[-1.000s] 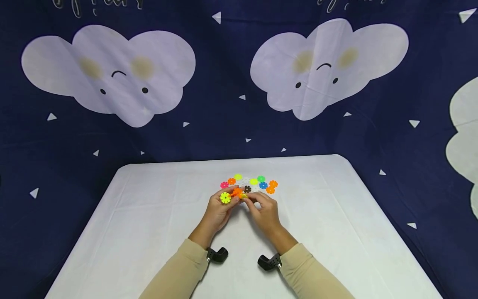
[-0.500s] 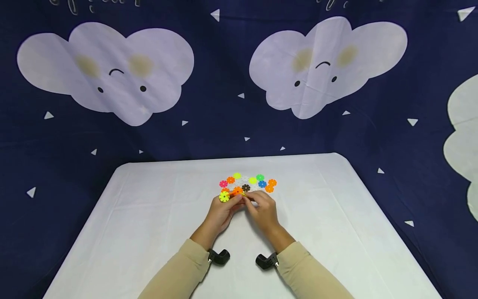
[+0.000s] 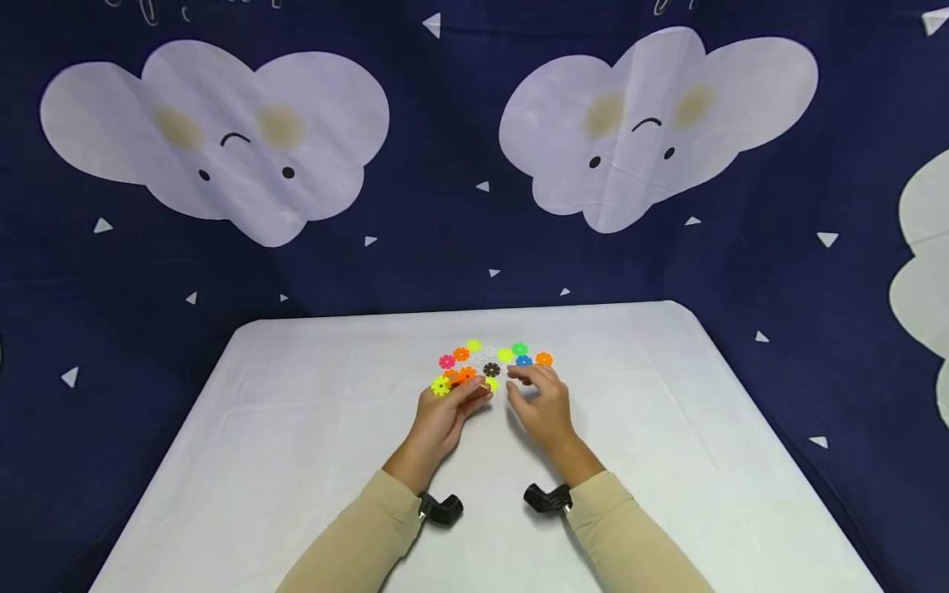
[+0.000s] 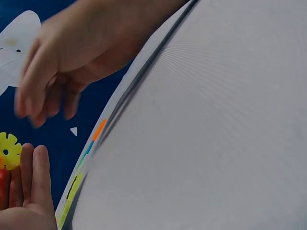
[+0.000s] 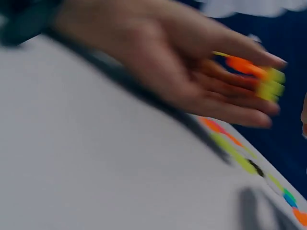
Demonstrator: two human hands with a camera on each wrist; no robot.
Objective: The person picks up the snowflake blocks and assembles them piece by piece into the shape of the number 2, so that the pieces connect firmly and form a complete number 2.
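Observation:
My left hand (image 3: 443, 418) pinches a small chain of joined plastic snowflake discs between thumb and fingers. A yellow disc (image 3: 441, 386) forms the chain's left end, orange pieces (image 3: 467, 375) come in its middle, and a yellow disc (image 3: 492, 384) is at its right end. The right wrist view shows the chain's yellow disc (image 5: 271, 85) edge-on between thumb and fingertips. To the right, my right hand (image 3: 546, 409) is apart from the chain, its fingers loosely bent, with nothing seen in them. Its fingertips overlap the right side of the loose discs.
Loose snowflake discs lie on the white table (image 3: 296, 461) beyond the hands, among them a pink disc (image 3: 446, 361), a black disc (image 3: 492, 370), a green disc (image 3: 520, 349) and a blue disc (image 3: 523, 361). A dark blue cloud-print cloth (image 3: 437, 272) hangs behind.
My right hand has let go of the chain's right end and moved right, toward the loose discs. The left hand keeps hold of the chain, whose right yellow disc now shows.

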